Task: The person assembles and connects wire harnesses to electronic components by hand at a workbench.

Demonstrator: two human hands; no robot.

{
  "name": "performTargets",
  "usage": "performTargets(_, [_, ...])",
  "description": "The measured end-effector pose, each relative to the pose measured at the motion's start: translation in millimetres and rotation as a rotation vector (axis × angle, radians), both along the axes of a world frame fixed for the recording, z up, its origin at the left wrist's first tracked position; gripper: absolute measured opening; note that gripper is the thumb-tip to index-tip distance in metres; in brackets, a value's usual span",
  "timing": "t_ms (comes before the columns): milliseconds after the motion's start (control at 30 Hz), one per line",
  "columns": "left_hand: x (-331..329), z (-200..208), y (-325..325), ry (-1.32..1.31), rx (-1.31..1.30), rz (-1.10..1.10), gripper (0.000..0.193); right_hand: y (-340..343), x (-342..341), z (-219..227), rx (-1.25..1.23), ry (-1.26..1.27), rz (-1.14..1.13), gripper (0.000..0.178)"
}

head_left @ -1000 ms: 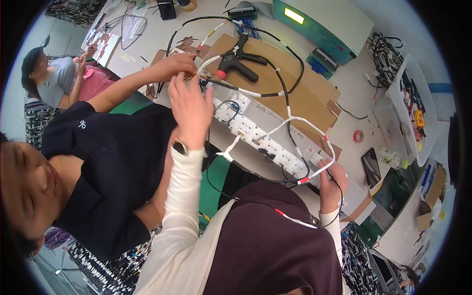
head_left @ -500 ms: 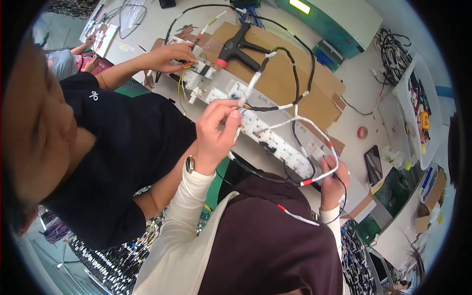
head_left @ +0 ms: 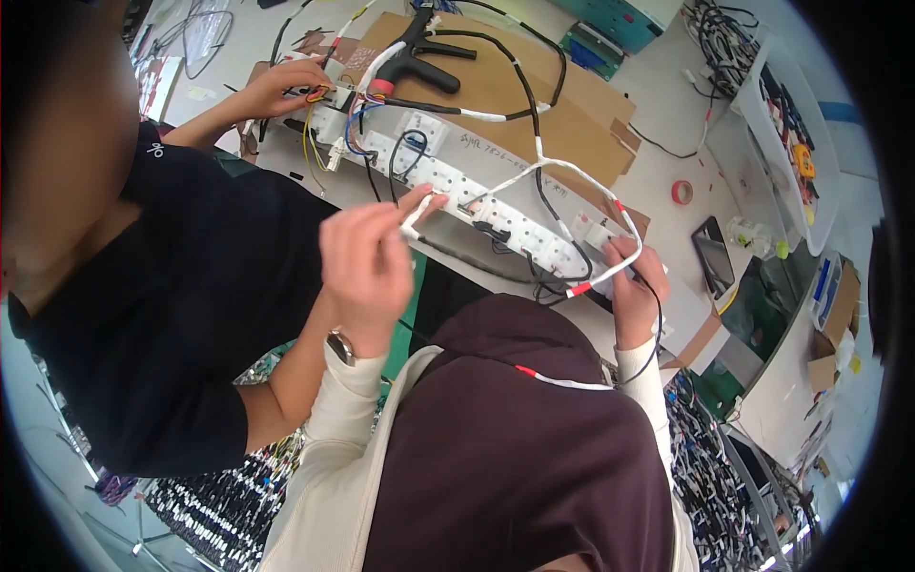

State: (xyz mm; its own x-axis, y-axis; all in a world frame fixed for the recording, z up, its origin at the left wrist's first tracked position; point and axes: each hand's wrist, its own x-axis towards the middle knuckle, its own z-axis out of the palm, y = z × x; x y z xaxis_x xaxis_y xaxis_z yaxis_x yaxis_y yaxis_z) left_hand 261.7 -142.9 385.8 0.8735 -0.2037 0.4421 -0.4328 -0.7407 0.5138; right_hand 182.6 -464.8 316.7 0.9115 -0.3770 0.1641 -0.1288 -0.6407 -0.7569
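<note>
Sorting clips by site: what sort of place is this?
Probably a wire-harness assembly workshop: a black-and-white wire harness lies across a long white strip of connector blocks on the workbench, and dense masses of cables show at lower left.

Cable loops (head_left: 579,289) barring way over white blocks (head_left: 521,227), open gap between cardboard (head_left: 593,124) and tape (head_left: 674,194)

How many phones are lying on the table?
1: the black phone, to the right of the person's right hand. Any others could be hidden under things.
</note>
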Motion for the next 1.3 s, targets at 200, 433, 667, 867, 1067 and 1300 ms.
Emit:
performTargets(200, [-36.8,-10.0,-24.5,0.096,0.145,-0.064,0.04,0.9,1.3,0.7,-0.044,-0.043,0.026,0.015])
performTargets(433, [-88.7,-48.1,-6.6,0.334,-0.064,-0.21,0.037,-0.1,0.8,3.1,-0.052,-0.038,0.028,0.015])
performTargets(667, [-41.3,-85.9,-24.9,0.214,0.092,0.018,0.058,3.0,0.7,5.3,-0.042,-0.007,0.028,0.015])
performTargets(867, [15.1,-70.8,-10.7,0.077,-0.015,-0.064,0.028,-0.3,0.5,3.9,-0.093,-0.041,0.086,0.015])
performTargets(1067, [-3.0,-41.6,-14.9,-0.014,-0.188,0.226,0.016,-1.1,0.5,3.8,-0.13,-0.101,0.106,0.015])
performTargets(1300, [7.3,-104.9,-45.8,0.375,-0.777,0.563,0.028,-3.4,1.1,2.1,-0.137,-0.121,0.128,0.015])
